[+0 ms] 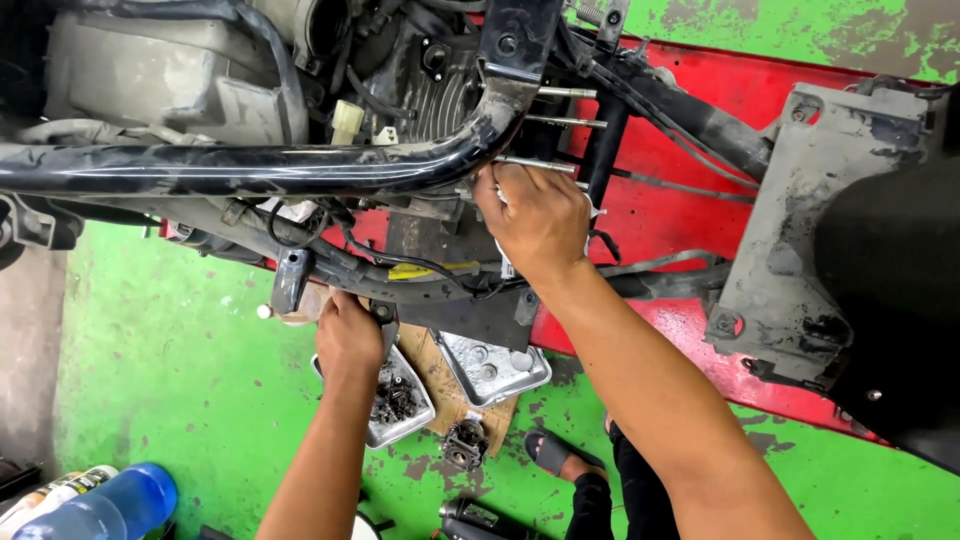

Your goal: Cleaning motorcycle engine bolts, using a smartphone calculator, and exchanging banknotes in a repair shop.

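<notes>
progress: engine stripped. Bare studs (560,125) stick out with nothing on them; removed parts sit in two trays (400,405) on the floor. Frame (250,170), hoses and cables are not yet off.
right hand (535,220): up at the studs beside the frame tube, fingers curled together round a white rag or part. Can't tell which; mostly hidden.
left hand (348,335): low under the engine, at a dark bracket (292,280). Fingers hidden, grip can't be told.
studs: thin bright steel rods, parallel, horizontal.
frame: black glossy tube, bent, dusty.
trays: dull cast metal, rectangular; near one full of small dark bolts.
stand (690,200): red painted sheet, chipped.
floor (170,340): green paint, worn to grey patches.
</notes>
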